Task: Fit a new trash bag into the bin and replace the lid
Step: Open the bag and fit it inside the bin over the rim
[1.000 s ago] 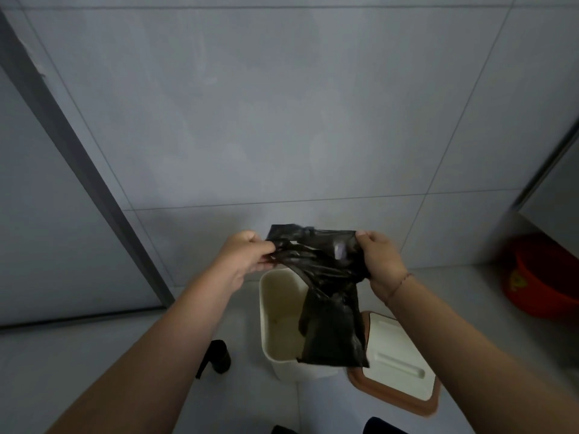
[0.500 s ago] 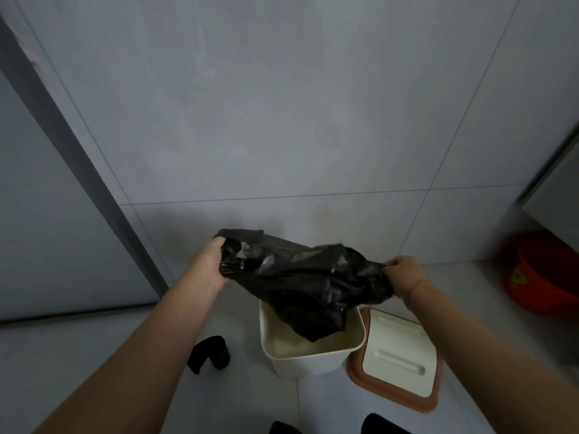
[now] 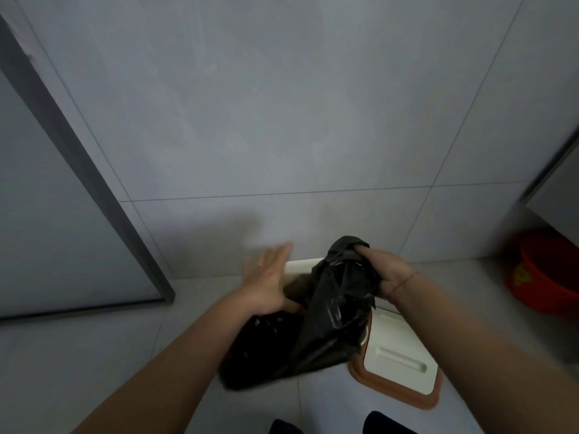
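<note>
A black trash bag (image 3: 326, 317) billows over the cream bin (image 3: 302, 266), hiding nearly all of it except the far rim. My right hand (image 3: 383, 272) grips the bag's top edge above the bin's right side. My left hand (image 3: 269, 277) is off the bag, flat with fingers spread, blurred by motion, just left of the bin's far rim. The cream lid (image 3: 398, 361) with its brown rim lies flat on the floor to the right of the bin.
A tiled wall stands close behind the bin. A dark-framed door panel (image 3: 56, 189) is on the left. An orange-red bucket (image 3: 545, 270) sits at the right by a cabinet edge. My dark shoe tips (image 3: 385, 424) show at the bottom.
My left hand has let go of the bag and opened flat. My right hand has moved left and down with the bag, which now drapes over the bin.
</note>
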`<state>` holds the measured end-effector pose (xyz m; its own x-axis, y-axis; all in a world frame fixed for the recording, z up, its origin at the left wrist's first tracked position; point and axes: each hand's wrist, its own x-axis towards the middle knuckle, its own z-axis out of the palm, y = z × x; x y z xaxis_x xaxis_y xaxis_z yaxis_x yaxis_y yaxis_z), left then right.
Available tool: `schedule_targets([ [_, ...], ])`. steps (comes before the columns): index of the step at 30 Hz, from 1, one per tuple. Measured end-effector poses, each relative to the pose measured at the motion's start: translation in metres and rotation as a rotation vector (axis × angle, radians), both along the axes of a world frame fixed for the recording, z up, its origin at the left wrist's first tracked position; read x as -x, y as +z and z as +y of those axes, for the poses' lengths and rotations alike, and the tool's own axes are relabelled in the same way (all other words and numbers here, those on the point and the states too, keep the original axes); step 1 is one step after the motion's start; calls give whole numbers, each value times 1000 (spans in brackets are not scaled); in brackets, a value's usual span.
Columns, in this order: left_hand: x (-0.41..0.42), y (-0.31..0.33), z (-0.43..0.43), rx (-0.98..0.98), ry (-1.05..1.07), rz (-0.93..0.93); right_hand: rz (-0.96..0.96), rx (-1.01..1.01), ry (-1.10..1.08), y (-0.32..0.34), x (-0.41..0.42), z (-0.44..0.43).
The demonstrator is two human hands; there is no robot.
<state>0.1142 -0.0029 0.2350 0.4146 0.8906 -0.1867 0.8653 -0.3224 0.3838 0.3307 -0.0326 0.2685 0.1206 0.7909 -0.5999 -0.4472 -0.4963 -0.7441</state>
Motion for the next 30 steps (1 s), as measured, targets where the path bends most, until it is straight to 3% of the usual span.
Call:
schedule_targets([
  [3, -8, -17, -6, 164, 74, -199, -89, -15, 142, -2, 2, -1],
  [9, 36, -33, 14, 162, 788, -631, -833, -11, 399, -20, -32, -12],
  [16, 39, -19, 10, 583, 810, -926, -1332, 223, 482, -35, -37, -12],
  [18, 27, -9, 4, 724, 744, -916, -1526, 94, 406, -23, -13, -20],
  [20, 13, 5, -4, 819, 649, -874, -1655, -380, 161, -19, 20, -36],
  [22, -2, 20, -12, 895, 551, -890, -1485, -725, 203, -24, 51, -51],
  [23, -7, 27, -15, 923, 506, -907, -1346, -731, 352, -32, 61, -54],
  [26, -9, 47, -22, 1059, 379, -957, -1028, -500, 734, -63, 64, -48],
  [30, 18, 65, -15, 1156, 224, -1218, -939, -370, 934, -81, 46, -33],
])
